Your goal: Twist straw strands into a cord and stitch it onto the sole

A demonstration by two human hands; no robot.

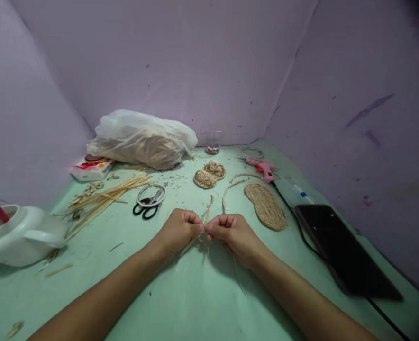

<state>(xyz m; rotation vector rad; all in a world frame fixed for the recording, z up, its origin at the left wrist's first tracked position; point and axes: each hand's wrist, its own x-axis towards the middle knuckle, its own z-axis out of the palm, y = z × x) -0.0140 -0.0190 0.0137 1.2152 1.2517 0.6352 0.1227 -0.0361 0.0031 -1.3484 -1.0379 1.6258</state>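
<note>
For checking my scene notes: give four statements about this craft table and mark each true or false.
1. The left hand and right hand both pinch the braided straw cord. True.
2. The scissors lie right of the hands. False: they lie left, beside the loose straw stalks.
3. The pink glue gun lies beyond the oval woven mat. True.
4. The clear plastic bag is empty. False: it holds a tan fibre bundle.
</note>
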